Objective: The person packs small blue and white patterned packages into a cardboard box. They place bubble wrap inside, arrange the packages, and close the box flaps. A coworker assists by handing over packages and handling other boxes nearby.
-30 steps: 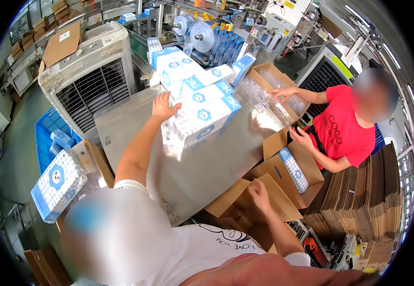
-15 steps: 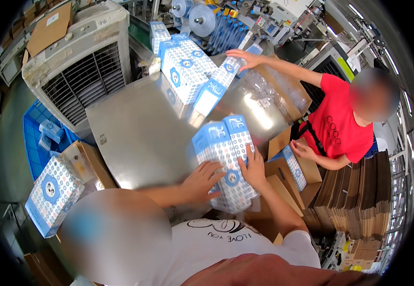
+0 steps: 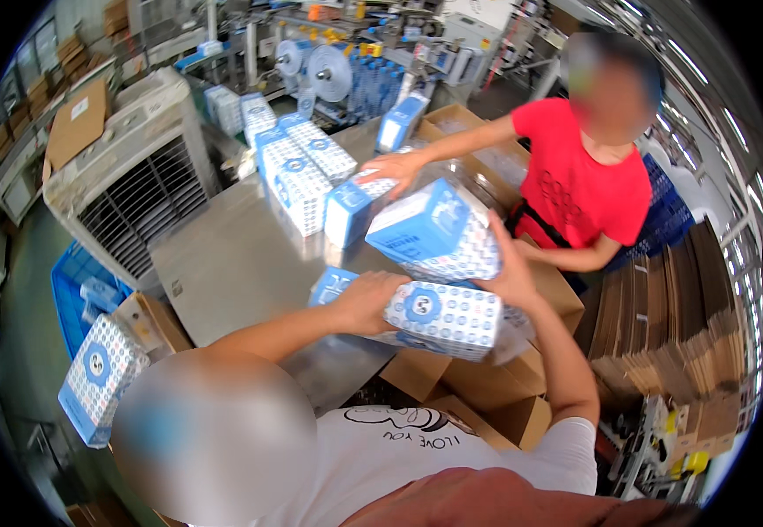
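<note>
My left hand point(image 3: 366, 301) and my right hand point(image 3: 511, 266) grip a clear-wrapped bundle of blue and white dotted packs point(image 3: 441, 279) from both ends. The bundle hangs tilted above an open brown carton point(image 3: 496, 379) at the near edge of the steel table point(image 3: 228, 263). Across the table a co-worker in a red shirt point(image 3: 588, 189) lays a hand point(image 3: 396, 167) on another blue and white pack point(image 3: 346, 213).
More dotted packs point(image 3: 298, 171) are stacked at the table's far side. A grey grilled machine point(image 3: 127, 198) and a blue crate point(image 3: 79, 294) stand on the left, with a loose pack point(image 3: 96, 379) near them. Flattened cartons point(image 3: 671, 307) are piled on the right.
My left hand pulled a bundle off the far stack. Both hands then brought it near and right, over the carton. The co-worker's hand moved onto a pack on the table.
</note>
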A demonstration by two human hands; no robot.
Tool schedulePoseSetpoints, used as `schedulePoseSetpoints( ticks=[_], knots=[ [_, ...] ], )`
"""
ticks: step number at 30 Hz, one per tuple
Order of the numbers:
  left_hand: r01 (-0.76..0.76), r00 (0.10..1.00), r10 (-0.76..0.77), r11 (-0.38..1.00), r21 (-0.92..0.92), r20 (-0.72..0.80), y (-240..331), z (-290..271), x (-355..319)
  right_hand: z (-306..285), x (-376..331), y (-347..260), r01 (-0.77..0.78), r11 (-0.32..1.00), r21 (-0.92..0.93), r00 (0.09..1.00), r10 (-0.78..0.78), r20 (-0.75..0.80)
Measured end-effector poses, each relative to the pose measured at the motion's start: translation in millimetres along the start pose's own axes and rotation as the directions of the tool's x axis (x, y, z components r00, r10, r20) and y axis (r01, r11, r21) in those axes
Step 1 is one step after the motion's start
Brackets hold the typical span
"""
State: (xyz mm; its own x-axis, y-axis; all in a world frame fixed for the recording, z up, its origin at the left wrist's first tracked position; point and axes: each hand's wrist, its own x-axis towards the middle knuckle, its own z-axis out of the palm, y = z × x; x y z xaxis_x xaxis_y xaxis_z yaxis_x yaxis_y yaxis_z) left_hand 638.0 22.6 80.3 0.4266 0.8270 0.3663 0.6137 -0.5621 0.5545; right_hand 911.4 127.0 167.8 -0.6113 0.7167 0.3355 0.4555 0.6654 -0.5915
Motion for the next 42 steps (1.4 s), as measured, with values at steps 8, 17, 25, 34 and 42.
schedulePoseSetpoints(
  ticks=[8, 17, 25, 34, 42],
  knots=[
    [-0.198, 0.832, 0.224, 0.974, -0.107, 0.508, 141, 202, 55, -84, -181, 21, -0.151, 0.988, -0.032, 0.986, 0.153, 0.059],
    [-0.189, 0.167, 0.198, 0.968, -0.166, 0.966, 14, 365, -54, 229, -381, 160, -0.537, 0.752, -0.382, 0.642, 0.658, 0.393],
    [0.497, 0.853, -0.445, 0.536, 0.682, -0.272, -103, 23, 83, 228, -294, 183, -0.326, 0.873, -0.363, 0.419, 0.478, 0.772],
    [0.509, 0.821, -0.570, 0.749, 0.424, 0.021, -49, 12, -30, 230, -7, 88, -0.604, 0.429, 0.671, 0.779, 0.494, 0.385],
    [-0.128, 0.955, 0.048, 0.957, 0.259, 0.293, -56, -45, -119, 312, 9, 18, -0.825, 0.433, 0.363, 0.464, 0.151, 0.873]
  ],
)
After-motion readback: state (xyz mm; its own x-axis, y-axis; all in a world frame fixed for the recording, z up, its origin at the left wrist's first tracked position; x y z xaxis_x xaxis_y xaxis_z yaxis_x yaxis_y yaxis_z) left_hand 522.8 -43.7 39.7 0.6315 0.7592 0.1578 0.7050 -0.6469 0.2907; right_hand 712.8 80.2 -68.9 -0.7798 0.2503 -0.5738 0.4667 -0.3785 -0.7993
